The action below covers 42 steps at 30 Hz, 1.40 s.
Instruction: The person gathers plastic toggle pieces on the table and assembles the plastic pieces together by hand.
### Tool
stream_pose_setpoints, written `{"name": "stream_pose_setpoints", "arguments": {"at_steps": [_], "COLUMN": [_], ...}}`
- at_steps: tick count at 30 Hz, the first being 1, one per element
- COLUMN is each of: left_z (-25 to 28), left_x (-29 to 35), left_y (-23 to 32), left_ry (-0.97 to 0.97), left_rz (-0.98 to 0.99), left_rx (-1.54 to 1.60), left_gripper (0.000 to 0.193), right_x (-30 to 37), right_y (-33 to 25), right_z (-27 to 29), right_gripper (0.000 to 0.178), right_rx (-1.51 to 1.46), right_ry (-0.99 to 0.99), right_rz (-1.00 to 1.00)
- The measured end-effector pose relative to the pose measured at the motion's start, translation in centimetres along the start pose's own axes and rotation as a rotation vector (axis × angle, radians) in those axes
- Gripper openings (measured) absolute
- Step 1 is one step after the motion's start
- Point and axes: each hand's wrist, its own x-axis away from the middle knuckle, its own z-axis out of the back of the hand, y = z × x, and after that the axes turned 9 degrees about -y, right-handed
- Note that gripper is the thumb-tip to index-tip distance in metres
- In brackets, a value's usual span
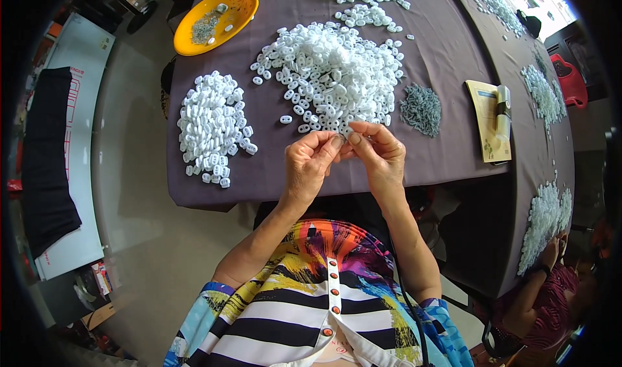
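Observation:
My left hand [310, 164] and my right hand [381, 156] meet over the table's near edge, thumbs and fingertips pinched together. Whatever sits between the fingertips is too small and covered to make out. Just beyond them spreads a large heap of small white oval pieces with two holes [337, 69]. To the left lies a second pile of white pieces [210, 124], more blocky in look. A small mound of thin grey pieces [421, 109], perhaps springs, is right of the big heap.
A yellow plate [184, 39] with grey bits and a few white pieces stands at the far left of the dark-covered table [278, 179]. A yellow booklet [484, 117] carries a clear roll [503, 114]. At right, another person's hands [554, 250] touch a white pile [544, 221].

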Motion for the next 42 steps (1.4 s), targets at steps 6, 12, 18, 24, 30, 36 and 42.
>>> {"name": "stream_pose_setpoints", "arguments": {"at_steps": [6,12,18,24,30,36,42], "left_z": [0.2,-0.2,-0.3,-0.8,-1.2,-1.1,-0.8], "left_x": [-0.2,-0.1,-0.1,0.0,0.1,0.0,-0.2], "left_y": [-0.7,-0.3,-0.7,-1.0,-1.3,-1.8,-1.9], "left_ry": [0.009,0.007,-0.007,0.053,0.066,0.064,-0.023], "left_rz": [0.014,0.052,0.061,0.112,0.13,0.122,0.119], "left_rx": [0.055,0.101,0.194,0.36,0.446,0.542,0.473], "left_gripper": [0.015,0.015,0.015,0.015,0.013,0.011,0.009], "right_x": [0.0,0.0,-0.2,-0.3,-0.2,0.1,-0.1], "right_y": [0.3,0.3,0.0,0.3,0.4,1.3,1.1], "right_z": [-0.2,-0.1,0.1,0.2,-0.2,0.2,0.9], "right_gripper": [0.017,0.015,0.015,0.015,0.018,0.021,0.022], "right_rx": [-0.013,0.076,0.04,0.112,0.113,0.227,0.203], "right_ry": [0.001,-0.011,-0.005,-0.005,0.034,-0.024,-0.095], "right_rz": [0.0,-0.003,0.004,0.035,0.016,0.025,-0.064]}}
